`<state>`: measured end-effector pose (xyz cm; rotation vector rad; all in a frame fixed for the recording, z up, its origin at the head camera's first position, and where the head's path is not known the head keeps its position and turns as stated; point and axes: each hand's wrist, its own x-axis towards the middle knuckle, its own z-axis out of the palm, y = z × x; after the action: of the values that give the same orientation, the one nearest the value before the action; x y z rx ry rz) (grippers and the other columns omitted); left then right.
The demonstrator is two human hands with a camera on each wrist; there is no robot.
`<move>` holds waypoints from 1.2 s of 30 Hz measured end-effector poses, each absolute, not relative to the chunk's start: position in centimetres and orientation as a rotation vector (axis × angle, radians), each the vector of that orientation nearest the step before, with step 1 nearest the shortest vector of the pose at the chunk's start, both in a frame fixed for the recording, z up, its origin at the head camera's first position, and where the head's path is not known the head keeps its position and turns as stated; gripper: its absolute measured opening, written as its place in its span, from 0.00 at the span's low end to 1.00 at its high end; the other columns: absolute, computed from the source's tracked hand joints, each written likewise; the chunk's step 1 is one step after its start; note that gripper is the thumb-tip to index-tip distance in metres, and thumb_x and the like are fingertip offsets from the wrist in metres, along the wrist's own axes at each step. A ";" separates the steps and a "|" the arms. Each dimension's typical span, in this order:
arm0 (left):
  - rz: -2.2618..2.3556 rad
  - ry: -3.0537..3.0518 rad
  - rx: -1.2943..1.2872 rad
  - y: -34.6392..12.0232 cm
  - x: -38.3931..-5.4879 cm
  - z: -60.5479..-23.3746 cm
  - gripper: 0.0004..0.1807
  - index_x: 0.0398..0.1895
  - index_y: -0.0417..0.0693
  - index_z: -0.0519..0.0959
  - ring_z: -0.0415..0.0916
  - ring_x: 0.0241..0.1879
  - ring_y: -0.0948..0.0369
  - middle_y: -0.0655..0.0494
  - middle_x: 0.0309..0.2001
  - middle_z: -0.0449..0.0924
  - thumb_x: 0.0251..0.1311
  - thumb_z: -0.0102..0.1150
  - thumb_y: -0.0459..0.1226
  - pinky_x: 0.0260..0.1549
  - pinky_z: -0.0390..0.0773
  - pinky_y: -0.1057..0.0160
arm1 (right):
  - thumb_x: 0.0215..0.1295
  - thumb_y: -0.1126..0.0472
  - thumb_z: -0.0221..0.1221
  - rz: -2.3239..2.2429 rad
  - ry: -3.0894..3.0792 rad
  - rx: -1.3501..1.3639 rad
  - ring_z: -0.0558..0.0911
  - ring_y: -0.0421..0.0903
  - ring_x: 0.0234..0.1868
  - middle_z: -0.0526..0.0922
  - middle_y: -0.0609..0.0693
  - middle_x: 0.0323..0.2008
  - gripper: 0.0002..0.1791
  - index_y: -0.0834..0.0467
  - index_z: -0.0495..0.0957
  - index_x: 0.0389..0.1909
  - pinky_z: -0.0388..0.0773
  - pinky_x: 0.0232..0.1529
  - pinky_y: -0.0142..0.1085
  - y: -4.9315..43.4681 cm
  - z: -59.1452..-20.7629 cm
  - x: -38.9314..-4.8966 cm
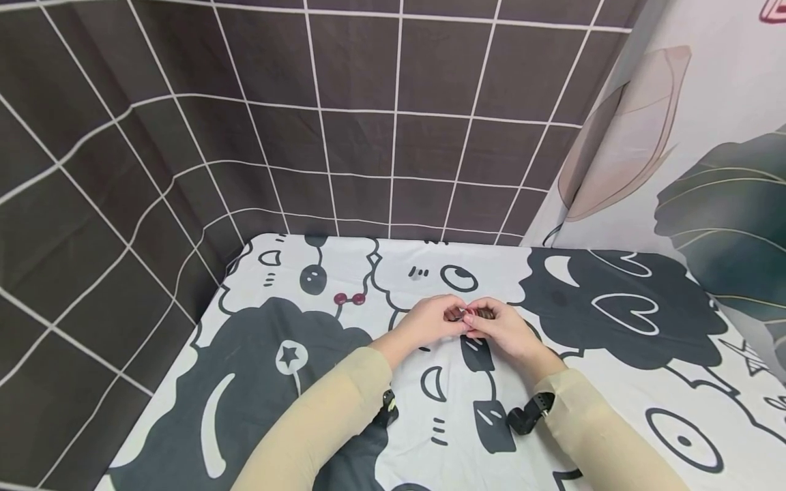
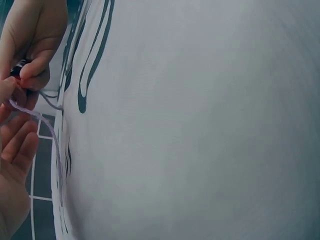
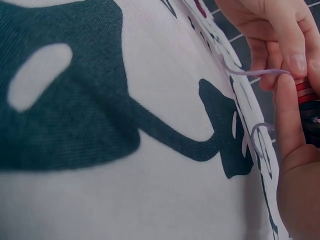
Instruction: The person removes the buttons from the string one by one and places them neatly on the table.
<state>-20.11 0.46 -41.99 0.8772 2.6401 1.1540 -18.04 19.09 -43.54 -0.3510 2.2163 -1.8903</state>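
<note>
In the head view my left hand (image 1: 432,319) and right hand (image 1: 503,332) meet over the patterned cloth. My right hand grips a small bundle of red and dark bands (image 3: 307,91); its exact kind is hard to tell, and fingers hide much of it. My left hand (image 3: 280,35) pinches a thin purple cord (image 3: 252,73) beside the red bands. In the left wrist view the cord (image 2: 52,132) hangs down past the left hand (image 2: 15,175), whose other fingers are loosely bent. The right hand (image 2: 37,37) curls around the bundle's dark end (image 2: 19,67).
A white cloth (image 1: 454,436) with black cartoon faces covers the surface. A dark grid-patterned curtain (image 1: 356,143) hangs behind and on the left, and a leaf-print curtain (image 1: 706,88) on the right. Black wrist devices (image 1: 531,412) sit on both wrists.
</note>
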 end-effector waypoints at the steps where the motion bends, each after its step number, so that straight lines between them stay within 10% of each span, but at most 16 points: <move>1: 1.147 2.646 0.885 0.5 -20.1 -42.0 0.15 0.45 0.53 0.79 0.73 0.36 0.71 0.67 0.34 0.77 0.56 0.64 0.46 0.39 0.71 0.74 | 0.64 0.68 0.57 -1.893 2.213 -0.345 0.81 0.40 0.35 0.74 0.60 0.40 0.19 0.78 0.66 0.49 0.79 0.39 0.34 19.1 -43.6 -18.0; 36: 1.194 2.676 0.833 -1.1 -20.5 -42.7 0.10 0.42 0.51 0.76 0.73 0.37 0.66 0.63 0.36 0.75 0.56 0.61 0.38 0.40 0.72 0.69 | 0.63 0.73 0.50 -2.014 2.088 -0.277 0.81 0.44 0.33 0.74 0.57 0.36 0.19 0.82 0.63 0.50 0.80 0.37 0.35 19.8 -43.7 -17.9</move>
<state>-20.46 -1.10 -42.72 0.8326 2.6761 1.1941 -17.90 19.79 -43.70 -0.2765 2.0884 -2.0142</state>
